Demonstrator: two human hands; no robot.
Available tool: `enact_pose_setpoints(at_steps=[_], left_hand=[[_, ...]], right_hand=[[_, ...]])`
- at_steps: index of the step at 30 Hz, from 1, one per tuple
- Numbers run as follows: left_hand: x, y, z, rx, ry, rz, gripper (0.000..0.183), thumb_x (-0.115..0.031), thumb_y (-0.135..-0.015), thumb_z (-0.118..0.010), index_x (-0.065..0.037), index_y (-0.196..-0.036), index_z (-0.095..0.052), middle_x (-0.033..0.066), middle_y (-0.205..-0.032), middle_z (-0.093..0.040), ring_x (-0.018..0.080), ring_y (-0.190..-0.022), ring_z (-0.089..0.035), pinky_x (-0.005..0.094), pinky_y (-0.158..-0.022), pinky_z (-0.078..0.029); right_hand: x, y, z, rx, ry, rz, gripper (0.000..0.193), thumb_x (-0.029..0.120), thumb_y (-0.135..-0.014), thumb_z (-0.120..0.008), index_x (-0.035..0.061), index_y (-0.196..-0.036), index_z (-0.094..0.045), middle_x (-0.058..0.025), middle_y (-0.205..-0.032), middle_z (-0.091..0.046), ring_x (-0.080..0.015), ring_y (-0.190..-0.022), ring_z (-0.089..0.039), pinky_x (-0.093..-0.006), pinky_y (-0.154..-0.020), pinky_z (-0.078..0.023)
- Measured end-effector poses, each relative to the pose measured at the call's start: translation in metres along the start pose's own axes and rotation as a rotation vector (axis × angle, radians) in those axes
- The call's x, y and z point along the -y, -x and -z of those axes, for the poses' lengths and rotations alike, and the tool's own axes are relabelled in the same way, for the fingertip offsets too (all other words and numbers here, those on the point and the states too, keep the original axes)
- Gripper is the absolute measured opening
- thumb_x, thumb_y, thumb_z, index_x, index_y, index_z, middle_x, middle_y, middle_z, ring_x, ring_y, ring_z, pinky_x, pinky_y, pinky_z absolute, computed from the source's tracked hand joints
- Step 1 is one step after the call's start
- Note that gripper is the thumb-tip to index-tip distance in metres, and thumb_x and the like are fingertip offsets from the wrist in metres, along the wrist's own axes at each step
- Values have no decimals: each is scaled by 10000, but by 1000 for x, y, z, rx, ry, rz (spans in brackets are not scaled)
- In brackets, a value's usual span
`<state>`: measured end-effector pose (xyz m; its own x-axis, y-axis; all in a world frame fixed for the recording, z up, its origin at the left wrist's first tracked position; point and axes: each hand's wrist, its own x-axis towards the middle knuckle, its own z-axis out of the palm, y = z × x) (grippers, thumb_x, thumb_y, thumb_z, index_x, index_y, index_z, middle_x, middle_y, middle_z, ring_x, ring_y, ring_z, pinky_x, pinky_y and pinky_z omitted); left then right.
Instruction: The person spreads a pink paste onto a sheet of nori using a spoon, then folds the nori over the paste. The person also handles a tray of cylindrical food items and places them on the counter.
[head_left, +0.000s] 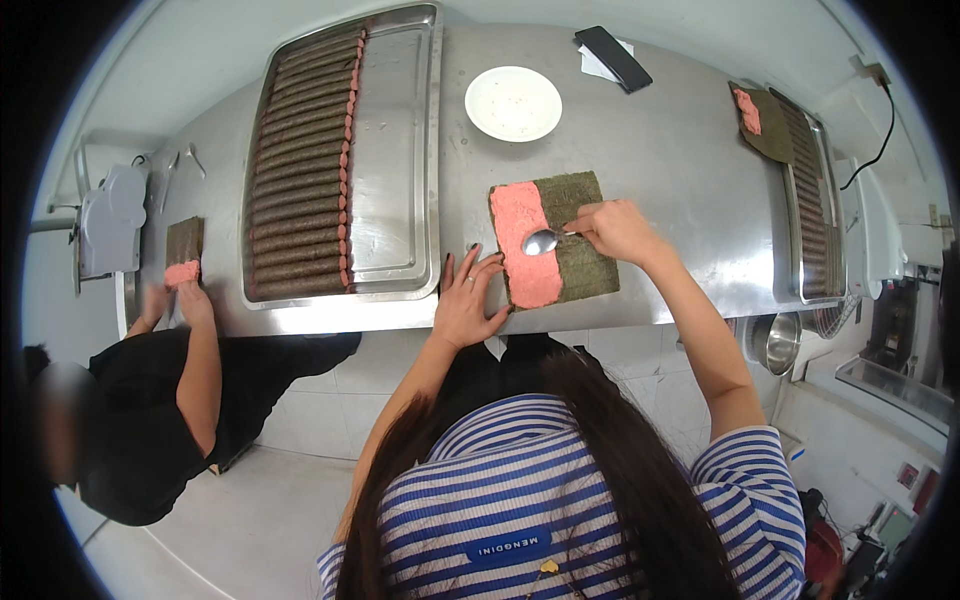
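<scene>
In front of me a square nori sheet (588, 245) lies flat on the steel table, its left half covered by a band of pink paste (530, 275). My right hand (618, 232) pinches the handle of a metal spoon (540, 242), whose bowl rests on the paste near its right edge. My left hand (468, 298) lies at the sheet's left edge with its fingers spread, the fingertips touching or nearly touching that edge. Nothing is held in it.
A steel tray (428, 150) of dark nori rolls (300, 180) stands to the left. Beyond the sheet are a white plate (513, 103) and a black phone (613, 60). Another tray (812, 200) lies far right. At left, a co-worker (150, 410) handles a small nori sheet (185, 240).
</scene>
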<state>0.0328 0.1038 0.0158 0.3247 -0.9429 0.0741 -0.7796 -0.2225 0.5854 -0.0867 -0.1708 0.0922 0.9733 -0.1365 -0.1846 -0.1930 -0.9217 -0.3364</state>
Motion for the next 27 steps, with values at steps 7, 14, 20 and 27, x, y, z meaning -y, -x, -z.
enact_pose_setpoints(at_steps=[7,14,20,27], left_hand=[[0,-2,0,17,-14,-16,619,-364,-740,-694,-161,-1268,-442,14,-1403,-441,300,-1411,-268,587,-1147,-146],[3,-1,-1,10,-23,-23,646,-380,-739,-694,-134,-1276,-434,37,-1398,-454,328,-1406,-276,606,-1132,-157],[3,-1,-2,11,-11,-26,657,-372,-732,-700,-134,-1282,-432,33,-1400,-452,324,-1409,-272,606,-1133,-156],[2,-1,-1,12,7,-15,649,-333,-726,-715,-159,-1283,-430,14,-1408,-437,300,-1415,-259,590,-1146,-151]], right_hand=[[-19,-46,1,-140,74,-39,263,75,-776,-567,174,-933,-754,-77,-834,-670,-310,-778,-649,-435,-665,-508],[7,-39,6,-258,109,-168,313,68,-780,-532,134,-1025,-714,-117,-917,-653,-323,-802,-659,-447,-670,-509],[59,-8,-42,-282,-48,-461,315,63,-803,-511,104,-1071,-672,-145,-951,-636,-369,-787,-659,-482,-694,-523],[93,-4,-58,-333,-195,-416,288,61,-827,-502,68,-1064,-664,-172,-949,-629,-396,-776,-657,-488,-682,-532]])
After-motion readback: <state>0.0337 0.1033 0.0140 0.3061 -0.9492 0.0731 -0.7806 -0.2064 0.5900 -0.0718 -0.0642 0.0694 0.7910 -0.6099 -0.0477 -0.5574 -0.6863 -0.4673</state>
